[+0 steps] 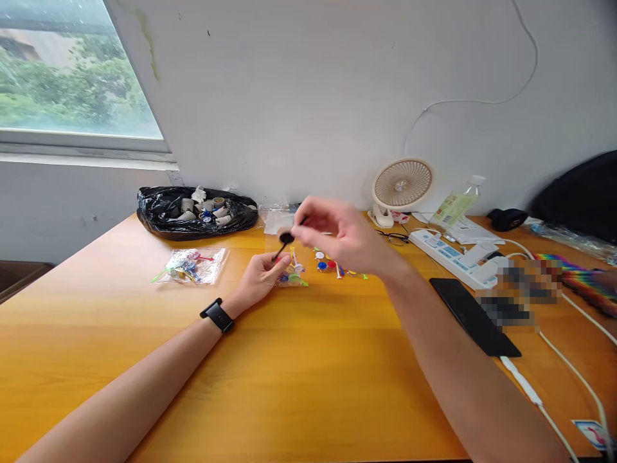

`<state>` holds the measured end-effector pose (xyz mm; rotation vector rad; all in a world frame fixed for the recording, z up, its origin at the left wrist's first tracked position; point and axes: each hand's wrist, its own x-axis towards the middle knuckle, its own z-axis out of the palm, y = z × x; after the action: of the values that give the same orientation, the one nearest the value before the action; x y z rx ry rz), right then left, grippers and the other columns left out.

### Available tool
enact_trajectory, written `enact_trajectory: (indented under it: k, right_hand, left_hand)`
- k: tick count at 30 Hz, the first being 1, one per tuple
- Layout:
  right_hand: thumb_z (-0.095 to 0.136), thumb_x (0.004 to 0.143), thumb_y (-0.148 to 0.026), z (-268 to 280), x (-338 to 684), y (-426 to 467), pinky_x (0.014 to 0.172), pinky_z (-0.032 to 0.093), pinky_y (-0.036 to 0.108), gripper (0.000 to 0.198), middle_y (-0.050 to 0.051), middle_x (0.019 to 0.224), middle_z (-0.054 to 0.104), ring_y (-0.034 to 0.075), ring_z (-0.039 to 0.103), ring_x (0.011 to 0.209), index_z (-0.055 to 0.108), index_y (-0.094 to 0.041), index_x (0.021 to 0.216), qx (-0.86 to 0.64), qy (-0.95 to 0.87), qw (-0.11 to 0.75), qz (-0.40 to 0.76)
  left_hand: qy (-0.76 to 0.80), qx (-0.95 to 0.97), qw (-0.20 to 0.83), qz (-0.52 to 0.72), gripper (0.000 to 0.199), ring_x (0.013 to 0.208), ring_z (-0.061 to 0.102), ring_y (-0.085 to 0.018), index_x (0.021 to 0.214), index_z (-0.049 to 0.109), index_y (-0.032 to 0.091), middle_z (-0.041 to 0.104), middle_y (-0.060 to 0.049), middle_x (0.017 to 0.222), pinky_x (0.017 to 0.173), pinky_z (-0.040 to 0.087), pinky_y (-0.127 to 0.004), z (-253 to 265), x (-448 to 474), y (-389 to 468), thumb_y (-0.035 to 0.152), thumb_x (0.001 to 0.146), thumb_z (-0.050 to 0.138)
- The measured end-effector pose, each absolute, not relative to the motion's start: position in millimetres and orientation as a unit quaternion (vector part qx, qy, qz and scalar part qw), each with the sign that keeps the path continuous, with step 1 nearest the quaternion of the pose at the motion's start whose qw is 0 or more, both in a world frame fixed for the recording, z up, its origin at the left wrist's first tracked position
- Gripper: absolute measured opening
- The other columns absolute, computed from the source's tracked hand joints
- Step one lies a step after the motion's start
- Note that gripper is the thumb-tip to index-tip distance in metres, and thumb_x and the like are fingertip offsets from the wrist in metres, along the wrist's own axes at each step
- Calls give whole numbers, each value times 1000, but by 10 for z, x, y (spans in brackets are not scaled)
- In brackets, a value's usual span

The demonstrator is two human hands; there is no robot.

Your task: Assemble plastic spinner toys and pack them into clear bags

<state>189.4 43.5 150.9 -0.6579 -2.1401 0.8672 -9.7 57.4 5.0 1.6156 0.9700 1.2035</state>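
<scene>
Pinched between the fingertips of my left hand is the lower tail of a thin black strap with a round disc in its middle. My right hand, somewhat blurred, has its thumb and index finger closed at the upper end, right beside the disc. Both hands hold it above the table. Under and behind them lie a clear bag with coloured pieces, partly hidden by my left hand, and several loose ones with small round discs, among them a blue piece and a red piece.
Left on the wooden table lies another clear bag of coloured pieces. Behind it sits a black plastic bag with grey rolls. To the right are a fan, a bottle, glasses, a power strip and a black phone.
</scene>
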Motion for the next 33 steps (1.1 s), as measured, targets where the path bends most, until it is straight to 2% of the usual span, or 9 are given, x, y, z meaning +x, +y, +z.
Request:
enact_trajectory:
  k: [2, 4, 8, 15, 22, 26, 30, 33]
  right_hand:
    - [62, 97, -33, 1589, 1979, 444, 71, 47, 27, 14, 2, 87, 65, 15, 60, 80, 60, -19, 95, -293, -810, 441, 251]
    - [61, 98, -33, 1624, 2042, 456, 72, 46, 28, 14, 3, 86, 64, 16, 58, 80, 62, -20, 94, -311, -815, 453, 182]
    - [55, 102, -29, 1609, 2055, 463, 66, 38, 28, 16, 1, 77, 61, 15, 50, 71, 64, -19, 94, -317, -860, 384, 110]
    - [45, 104, -19, 1563, 1945, 425, 66, 30, 30, 20, 3, 83, 60, 15, 46, 71, 61, -18, 91, -330, -900, 278, 52]
    - [43, 103, -17, 1512, 1988, 444, 73, 33, 33, 26, 6, 87, 59, 19, 49, 82, 55, -18, 79, -343, -921, 182, 36]
    - [44, 101, -16, 1458, 1971, 447, 84, 36, 37, 31, 10, 90, 59, 25, 49, 95, 56, -18, 72, -354, -929, 107, 11]
    - [45, 105, -26, 1469, 1974, 422, 91, 36, 41, 38, 10, 93, 61, 27, 49, 103, 62, -19, 72, -369, -924, 98, 33]
    - [58, 101, -36, 1480, 2023, 442, 90, 35, 40, 31, 8, 95, 64, 27, 51, 104, 66, -19, 77, -369, -922, 112, 38]
  left_hand:
    - [397, 650, 432, 482, 51, 71, 60, -16, 91, 77, 12, 73, -6, 84, 63, 48, -24, 27, -65, 565, 62, 91, 68]
    - [401, 653, 427, 480, 51, 74, 63, -17, 98, 80, 12, 76, -8, 91, 65, 50, -24, 18, -46, 552, 62, 90, 69]
    - [406, 658, 415, 479, 53, 74, 66, -18, 100, 81, 12, 78, -9, 92, 65, 52, -25, 37, -45, 525, 62, 90, 70]
    - [379, 684, 408, 472, 51, 83, 69, -20, 105, 80, 12, 78, -10, 98, 70, 55, -25, 13, -57, 522, 60, 93, 68]
    - [392, 689, 389, 469, 54, 73, 63, -17, 111, 79, 12, 77, -9, 96, 64, 50, -24, 1, -56, 531, 61, 93, 67]
    - [387, 688, 401, 464, 54, 79, 65, -20, 110, 80, 13, 77, -9, 97, 67, 50, -26, 40, -56, 510, 63, 92, 67]
    - [387, 690, 397, 466, 57, 80, 65, -21, 108, 79, 12, 77, -9, 96, 67, 49, -25, 52, -52, 509, 65, 91, 66]
    - [379, 690, 402, 467, 55, 83, 67, -21, 108, 79, 12, 78, -10, 96, 70, 52, -26, 59, -43, 508, 63, 94, 65]
